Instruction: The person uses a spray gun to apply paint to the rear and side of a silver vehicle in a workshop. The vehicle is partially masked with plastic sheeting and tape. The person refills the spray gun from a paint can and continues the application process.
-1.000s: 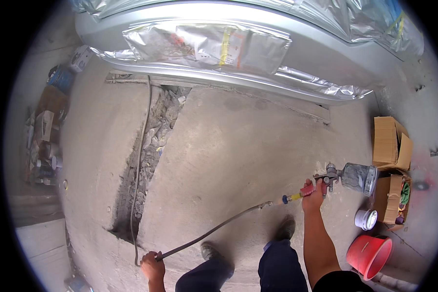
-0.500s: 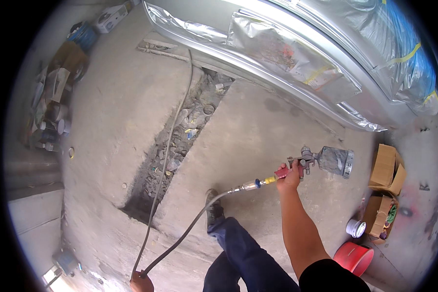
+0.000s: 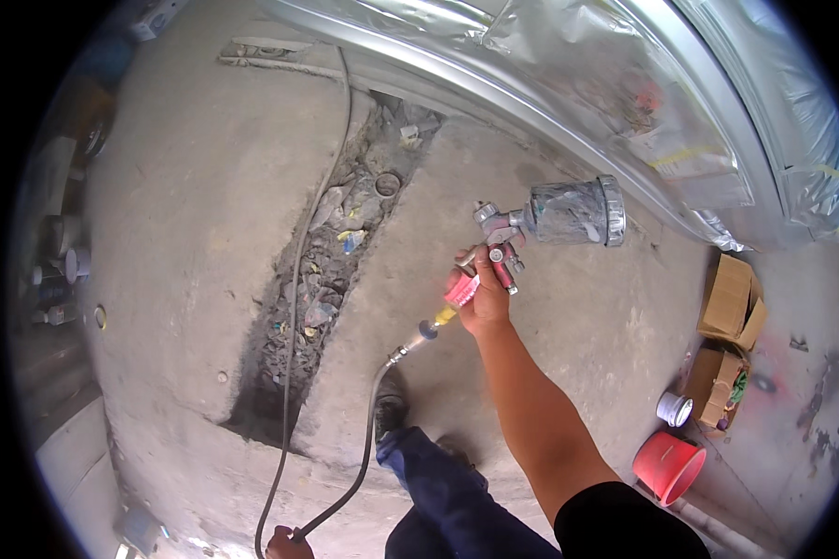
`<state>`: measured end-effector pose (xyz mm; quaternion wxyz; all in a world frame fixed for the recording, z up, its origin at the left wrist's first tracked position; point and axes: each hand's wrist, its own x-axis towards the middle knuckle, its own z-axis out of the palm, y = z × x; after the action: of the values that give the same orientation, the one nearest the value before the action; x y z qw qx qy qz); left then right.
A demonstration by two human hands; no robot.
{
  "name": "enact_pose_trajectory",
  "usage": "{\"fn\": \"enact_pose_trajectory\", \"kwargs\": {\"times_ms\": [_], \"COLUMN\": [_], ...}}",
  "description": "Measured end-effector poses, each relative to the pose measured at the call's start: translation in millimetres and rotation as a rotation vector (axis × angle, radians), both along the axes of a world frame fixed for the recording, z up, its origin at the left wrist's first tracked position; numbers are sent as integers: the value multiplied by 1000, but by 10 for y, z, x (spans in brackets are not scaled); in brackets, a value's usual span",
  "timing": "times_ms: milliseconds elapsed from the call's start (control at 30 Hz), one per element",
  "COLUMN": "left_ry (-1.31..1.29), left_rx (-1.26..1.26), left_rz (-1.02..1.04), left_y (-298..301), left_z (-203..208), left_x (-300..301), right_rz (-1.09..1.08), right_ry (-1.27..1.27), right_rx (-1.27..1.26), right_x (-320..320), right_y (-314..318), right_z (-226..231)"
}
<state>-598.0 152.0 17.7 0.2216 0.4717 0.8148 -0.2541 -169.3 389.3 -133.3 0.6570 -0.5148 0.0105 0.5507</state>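
Observation:
My right hand (image 3: pixel 482 291) is closed round the red handle of a spray gun (image 3: pixel 502 233). The gun lies on its side in the air, with its paint-smeared cup (image 3: pixel 573 212) pointing right. A yellow fitting and a metal coupling (image 3: pixel 404 354) join the handle to a grey air hose (image 3: pixel 367 438). That hose curves down to my left hand (image 3: pixel 289 543), whose fingers wrap round it at the lower edge. From there the hose runs up along the floor trench. Above and right of the gun is a silver car body (image 3: pixel 494 102), covered partly with plastic masking film (image 3: pixel 615 102).
A rubble-filled trench (image 3: pixel 331 270) cuts through the concrete floor left of my foot. Cardboard boxes (image 3: pixel 729 298), a white can (image 3: pixel 674 408) and a red bucket (image 3: pixel 667 466) stand at the right. Cluttered containers (image 3: pixel 61 270) line the left wall.
My right hand has brought the spray gun up and to the left, nearer my view. My left hand has shifted slightly right, still on the hose. The whole view has moved a little.

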Motion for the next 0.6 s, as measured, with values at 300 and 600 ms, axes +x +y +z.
{"fn": "enact_pose_trajectory", "kwargs": {"times_ms": [300, 600], "left_ry": [-97, -101], "left_rx": [-31, -74], "left_rz": [-48, -186], "left_y": [245, 441], "left_z": [90, 303], "left_x": [-29, -156], "right_rz": [-607, -397], "right_ry": [-180, -89], "right_rx": [-322, -60], "right_x": [1113, 245], "right_y": [-1161, -463], "right_z": [390, 644]}}
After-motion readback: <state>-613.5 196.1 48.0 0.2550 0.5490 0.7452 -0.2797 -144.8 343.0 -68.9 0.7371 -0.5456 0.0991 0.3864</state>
